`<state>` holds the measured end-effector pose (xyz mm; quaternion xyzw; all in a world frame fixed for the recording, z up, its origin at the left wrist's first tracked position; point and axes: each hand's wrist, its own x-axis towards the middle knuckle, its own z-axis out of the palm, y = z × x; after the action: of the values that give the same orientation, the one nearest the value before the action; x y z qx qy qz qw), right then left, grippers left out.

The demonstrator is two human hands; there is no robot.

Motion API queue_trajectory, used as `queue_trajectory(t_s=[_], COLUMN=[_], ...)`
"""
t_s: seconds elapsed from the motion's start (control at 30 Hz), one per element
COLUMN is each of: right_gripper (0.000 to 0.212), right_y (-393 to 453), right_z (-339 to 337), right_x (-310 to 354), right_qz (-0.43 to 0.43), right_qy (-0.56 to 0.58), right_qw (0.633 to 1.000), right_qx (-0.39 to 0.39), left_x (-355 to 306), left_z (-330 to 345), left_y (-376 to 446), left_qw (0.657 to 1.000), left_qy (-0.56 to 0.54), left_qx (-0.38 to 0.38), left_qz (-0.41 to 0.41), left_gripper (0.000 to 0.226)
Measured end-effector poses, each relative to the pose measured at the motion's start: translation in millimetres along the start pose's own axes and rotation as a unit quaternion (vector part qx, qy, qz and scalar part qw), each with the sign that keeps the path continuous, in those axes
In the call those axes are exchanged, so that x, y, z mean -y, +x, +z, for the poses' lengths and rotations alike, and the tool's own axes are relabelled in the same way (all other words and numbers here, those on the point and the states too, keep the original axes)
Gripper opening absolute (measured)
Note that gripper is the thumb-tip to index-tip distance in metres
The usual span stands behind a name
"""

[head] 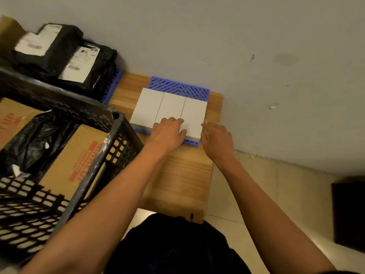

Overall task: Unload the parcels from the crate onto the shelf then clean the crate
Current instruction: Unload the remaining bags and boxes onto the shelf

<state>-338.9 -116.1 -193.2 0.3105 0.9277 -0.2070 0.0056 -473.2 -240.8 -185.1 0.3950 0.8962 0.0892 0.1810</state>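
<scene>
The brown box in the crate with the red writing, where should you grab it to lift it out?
Probably by its two long side edges, coming from above. The brown box lies flat in the crate, top face open to the air. A black bag lies against its left edge, so nudge that aside first.

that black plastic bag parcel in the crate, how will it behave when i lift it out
The black bag will probably be floppy: its film is wrinkled and slumps between the cardboard boxes. Its glossy surface may be slippery, so pinch a fold. It looks soft and unlikely to roll; its weight can't be judged from here.
</scene>
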Motion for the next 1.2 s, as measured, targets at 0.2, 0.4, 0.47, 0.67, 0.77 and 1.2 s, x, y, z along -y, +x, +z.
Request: queue_trajectory(t_s=[0.2, 0.4, 0.47, 0.67, 0.77, 1.2], right_gripper=[0.042, 0.042, 0.041, 0.041, 0.038, 0.038], right_y=[-44, -100, -116, -141, -151, -184], right_z=[-31, -52, -57, -60, -56, -1], right_x=[13, 34, 49, 108, 146, 352], right_qz=[-0.06, -0.103, -0.118, -0.141, -0.163, -0.233], right_qy=[-0.043, 0.033, 0.064, 0.144, 0.153, 0.116], right_qw=[0.997, 0.993, 0.989, 0.978, 0.973, 0.965], right_qx=[-0.014, -0.045, -0.061, -0.054, -0.052, -0.026], left_x=[-17, -27, -25, 9, 42, 240], left_z=[-17, -46, -60, -98, -108, -153], left_y=[-69, -152, -177, -232, -253, -343], left_qw=[0.997, 0.991, 0.988, 0.98, 0.975, 0.967], left_qy=[0.051, 0.048, 0.044, 0.015, 0.013, -0.033], left_qx=[-0.05, -0.121, -0.147, -0.196, -0.219, -0.235], left_qz=[0.016, 0.007, 0.014, -0.01, -0.039, -0.096], left_gripper=[0.042, 0.047, 0.048, 0.047, 0.043, 0.045])
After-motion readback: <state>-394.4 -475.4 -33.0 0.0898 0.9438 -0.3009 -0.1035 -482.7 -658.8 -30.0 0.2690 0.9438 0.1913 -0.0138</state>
